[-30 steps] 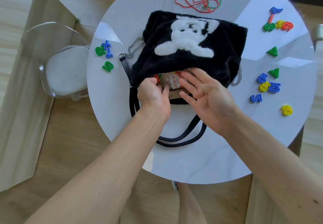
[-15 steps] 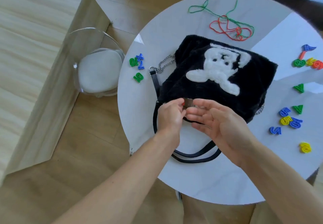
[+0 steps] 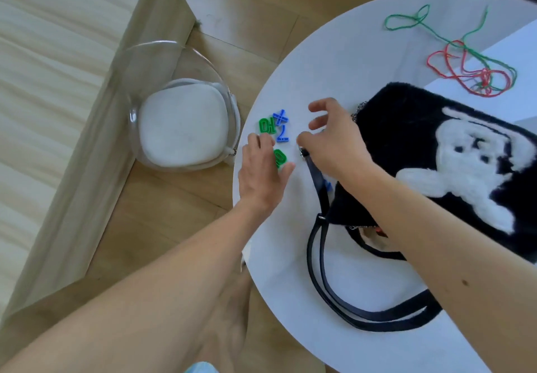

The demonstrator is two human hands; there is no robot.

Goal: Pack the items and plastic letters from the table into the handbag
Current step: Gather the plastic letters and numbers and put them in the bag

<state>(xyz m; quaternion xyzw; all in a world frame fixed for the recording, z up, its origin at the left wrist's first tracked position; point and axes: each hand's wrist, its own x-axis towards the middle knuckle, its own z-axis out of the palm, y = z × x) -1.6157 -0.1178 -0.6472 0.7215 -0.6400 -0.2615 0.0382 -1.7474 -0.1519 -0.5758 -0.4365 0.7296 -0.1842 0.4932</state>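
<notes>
A black furry handbag with a white bear patch lies on the round white table, its mouth facing me and slightly open. Green letters and blue pieces sit near the table's left edge. My left hand rests beside them, fingers spread, touching a green letter. My right hand hovers just right of the group, fingers apart, holding nothing. A small blue piece peeks out by the black strap.
Red and green string lies at the table's far side. A clear chair with a white cushion stands left of the table. The bag's strap loops lie toward the near edge. Wooden floor below.
Both hands left the bag's mouth and moved left to the green and blue letters. The view swung left, so the letters on the right are out of sight.
</notes>
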